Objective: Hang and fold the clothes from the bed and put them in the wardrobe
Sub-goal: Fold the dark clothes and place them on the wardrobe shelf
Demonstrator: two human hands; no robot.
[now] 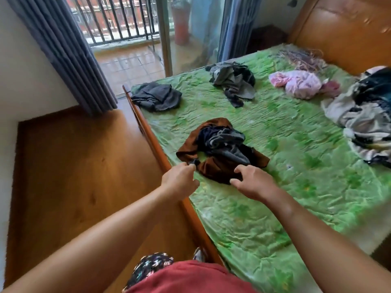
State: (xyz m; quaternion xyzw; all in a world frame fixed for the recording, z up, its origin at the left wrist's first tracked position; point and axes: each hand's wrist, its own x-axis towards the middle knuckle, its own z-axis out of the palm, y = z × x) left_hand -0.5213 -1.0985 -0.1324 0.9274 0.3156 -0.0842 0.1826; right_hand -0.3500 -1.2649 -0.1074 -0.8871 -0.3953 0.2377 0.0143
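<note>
The brown garment (213, 169) lay bunched under dark clothes (222, 142) on the bed (296, 166), right at the fingers. The left hand (179, 179) pinched a dark scrap (195, 161) at its edge. The right hand (254, 183) held its fingers spread and bent over the near hem. Beyond the fingers lay a grey heap (157, 97) and a pink bundle (300, 84).

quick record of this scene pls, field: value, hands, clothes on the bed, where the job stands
left hand: pinches a dark corner of the brown and dark pile
right hand: fingers curled at that pile's near edge; grip unclear
other clothes: grey pile, grey-black pile, pink pile, black-and-white pile, each lying apart
surface: green bedspread
job: near pile crumpled, nothing hung; wardrobe not in view
</note>
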